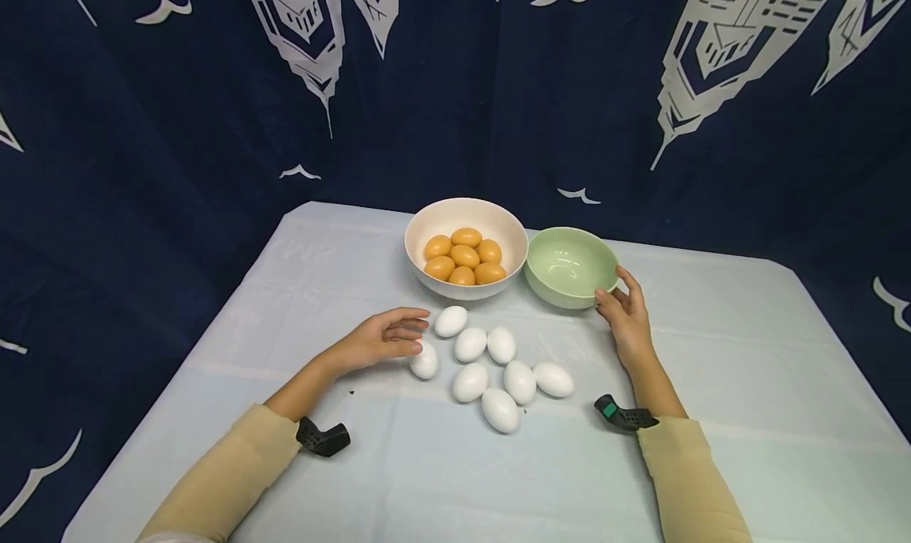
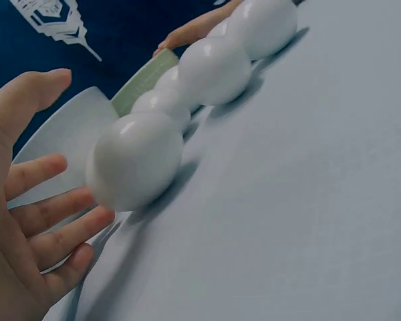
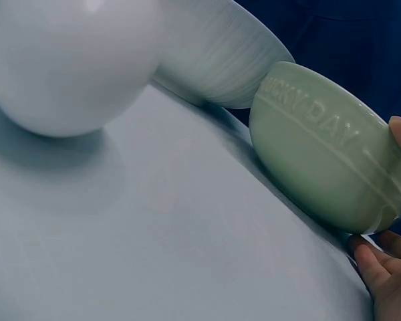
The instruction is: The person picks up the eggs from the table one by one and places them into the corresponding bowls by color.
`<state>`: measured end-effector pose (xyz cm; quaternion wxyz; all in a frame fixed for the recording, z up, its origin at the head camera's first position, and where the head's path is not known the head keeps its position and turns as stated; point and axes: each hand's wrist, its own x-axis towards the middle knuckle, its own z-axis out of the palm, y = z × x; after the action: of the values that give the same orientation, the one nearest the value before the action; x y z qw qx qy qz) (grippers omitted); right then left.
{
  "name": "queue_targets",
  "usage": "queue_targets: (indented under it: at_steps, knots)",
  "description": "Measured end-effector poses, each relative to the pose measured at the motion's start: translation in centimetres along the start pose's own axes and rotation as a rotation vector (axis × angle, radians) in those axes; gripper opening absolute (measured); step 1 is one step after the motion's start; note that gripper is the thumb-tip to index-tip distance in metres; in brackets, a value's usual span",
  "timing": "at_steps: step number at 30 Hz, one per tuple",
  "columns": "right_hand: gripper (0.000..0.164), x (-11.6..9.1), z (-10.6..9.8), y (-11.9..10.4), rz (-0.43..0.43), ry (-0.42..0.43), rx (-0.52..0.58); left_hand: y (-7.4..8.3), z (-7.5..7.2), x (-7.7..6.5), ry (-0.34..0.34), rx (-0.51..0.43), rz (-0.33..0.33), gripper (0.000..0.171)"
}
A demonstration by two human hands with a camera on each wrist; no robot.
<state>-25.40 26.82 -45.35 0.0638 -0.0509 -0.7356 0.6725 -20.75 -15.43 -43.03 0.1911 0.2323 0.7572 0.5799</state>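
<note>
Several white eggs (image 1: pixel 470 344) lie in a loose cluster on the table. My left hand (image 1: pixel 377 337) is beside the leftmost egg (image 1: pixel 425 360), fingers relaxed and thumb apart from them; its fingertips overlap that egg in the left wrist view. At the right, my right hand (image 1: pixel 626 318) holds the side of a light green bowl (image 1: pixel 569 262), thumb at the rim and fingers low by its base. Raised lettering shows on the bowl's outside in the right wrist view. Left of it stands a larger white bowl (image 1: pixel 436 211) with several orange eggs (image 1: pixel 464 256) inside.
A pale cloth covers the table (image 1: pixel 398 464). Behind its far edge hangs a dark blue curtain (image 1: pixel 455 92) with white printed shapes. The two bowls stand side by side near that edge. A black wrist camera (image 1: pixel 323 438) sits on the left sleeve, another (image 1: pixel 626 416) on the right.
</note>
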Motion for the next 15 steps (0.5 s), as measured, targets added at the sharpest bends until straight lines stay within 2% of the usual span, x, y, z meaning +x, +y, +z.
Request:
queue_targets:
  at_steps: [5, 15]
  knots:
    - [0.07, 0.0, 0.1, -0.1, -0.006, 0.002, 0.017, -0.3, 0.7, -0.4, 0.005, 0.048, 0.021, 0.062]
    - [0.069, -0.1, 0.1, -0.3, -0.003, 0.007, 0.013, -0.5, 1.8, -0.9, 0.029, 0.177, 0.117, 0.056]
